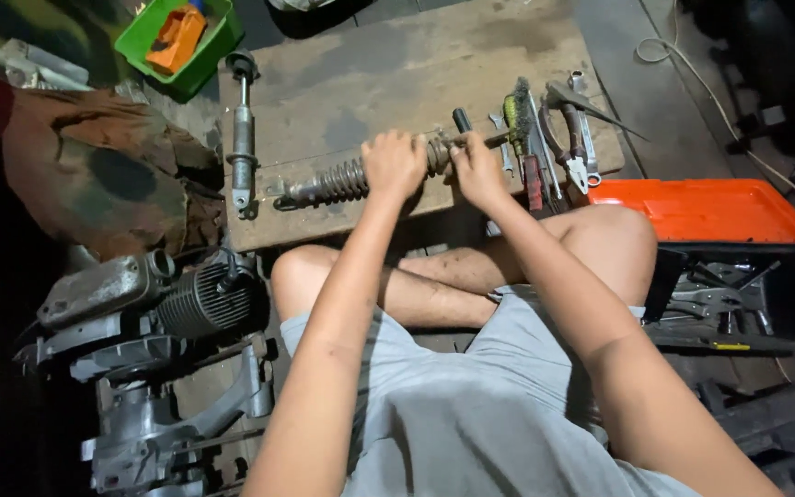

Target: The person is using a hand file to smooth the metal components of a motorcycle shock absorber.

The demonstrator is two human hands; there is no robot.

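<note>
Seemingly mid-job, the head view looks down on a person sitting cross-legged at a low wooden tabletop point(388, 64). A coil-spring shock absorber point(333, 181) lies across its near edge, its mounting eye to the left. The left hand point(394, 164) is closed around the spring near its right end, pinning it down. The right hand point(477, 168) is closed on the right end of the shock absorber, where a slim tool or rod point(488, 140) meets it; whether the fingers pinch the tool or the shock's end fitting I cannot tell.

As a judgement, the work is partway: the spring sits on the shock body, so nothing looks taken off this unit, and the end fitting is being worked on. A second shock absorber point(243, 129) without a spring lies upright to the left, well apart.

Just right of the hands sit a wire brush point(519, 115), pliers point(572, 133) and spanners in a row. Beyond them are an orange toolbox lid point(706, 210) and the open black toolbox point(738, 294). A green bin point(181, 41) stands at the top left, and an engine block point(167, 304) rests on the floor at the left.
</note>
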